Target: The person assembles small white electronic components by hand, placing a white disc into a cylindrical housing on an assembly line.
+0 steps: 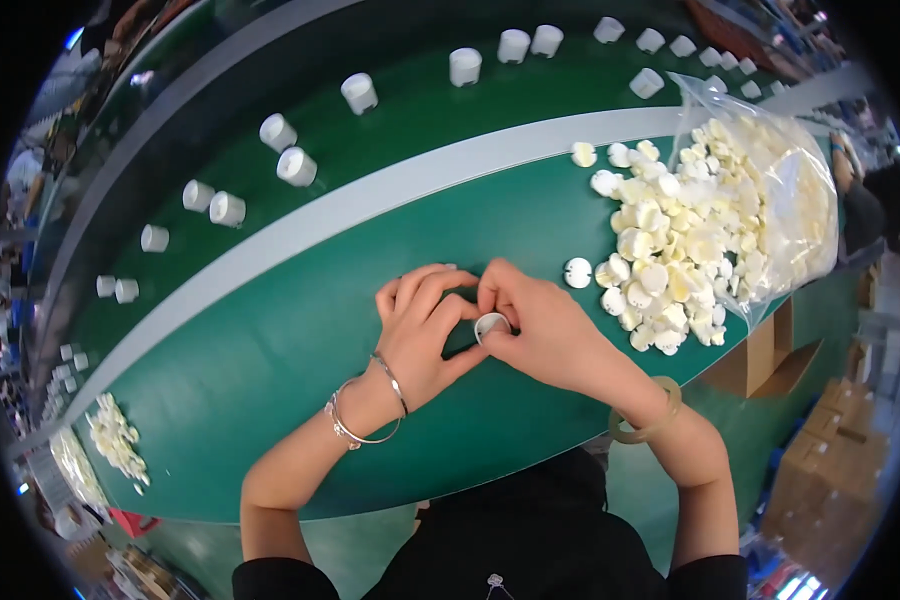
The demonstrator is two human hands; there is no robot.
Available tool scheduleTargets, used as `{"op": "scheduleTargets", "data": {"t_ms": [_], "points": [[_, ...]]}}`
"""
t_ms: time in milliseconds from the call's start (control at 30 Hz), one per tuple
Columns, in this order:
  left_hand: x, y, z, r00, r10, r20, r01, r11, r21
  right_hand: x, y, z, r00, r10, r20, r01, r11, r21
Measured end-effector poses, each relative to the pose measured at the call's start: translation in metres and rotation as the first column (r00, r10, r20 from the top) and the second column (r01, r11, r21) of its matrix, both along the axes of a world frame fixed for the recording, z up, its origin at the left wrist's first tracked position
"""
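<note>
A small white cup-like part (484, 323) with a round open rim is between my two hands, above the green work table. My right hand (545, 330) is closed at it, thumb against the rim and index finger curled behind. From the other side, my left hand (417, 325) curves its thumb and index finger onto the cup's edge, with a gap of green showing inside the curve. The fingers hide most of the cup. Just right of my hands lies a single white disc (577, 272) with small dark marks, beside a heap of white and cream rounded pieces (660, 265).
A clear plastic bag (805, 215) lies open around the heap. Beyond a grey rail (370, 185), several white cups (359, 93) stand along a dark green belt. Another small pile of cream pieces (115, 440) lies far left. Cardboard boxes (830, 460) stand at lower right.
</note>
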State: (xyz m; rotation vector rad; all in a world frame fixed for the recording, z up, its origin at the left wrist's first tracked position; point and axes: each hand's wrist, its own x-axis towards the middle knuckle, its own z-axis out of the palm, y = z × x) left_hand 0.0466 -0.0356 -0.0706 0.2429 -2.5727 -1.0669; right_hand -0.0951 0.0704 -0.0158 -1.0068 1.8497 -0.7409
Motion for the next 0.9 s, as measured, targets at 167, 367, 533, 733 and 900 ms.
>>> {"op": "scheduleTargets", "data": {"t_ms": [167, 367, 533, 733, 900], "points": [[0.001, -0.002, 0.003, 0.999, 0.004, 0.035, -0.001, 0.997, -0.074, -0.011, 0.008, -0.006, 0.97, 0.019, 0.243, -0.005, 0.998, -0.056], [-0.027, -0.055, 0.025, 0.997, 0.06, 0.049, -0.042, 0.951, -0.305, -0.046, 0.053, 0.024, 0.855, -0.094, -0.511, -0.005, 0.982, -0.189], [-0.069, -0.126, 0.003, 0.891, 0.44, -0.114, -0.436, 0.756, -0.488, -0.03, 0.057, 0.004, 0.735, -0.078, -0.674, -0.066, 0.98, -0.186], [-0.048, -0.113, 0.026, 0.888, 0.451, -0.087, -0.44, 0.782, -0.442, -0.031, 0.059, -0.014, 0.789, -0.088, -0.608, -0.111, 0.953, -0.282], [-0.028, -0.029, 0.182, 0.84, -0.54, -0.055, 0.528, 0.837, -0.146, -0.027, 0.054, -0.006, 0.837, -0.121, -0.533, -0.081, 0.937, -0.339]]}}
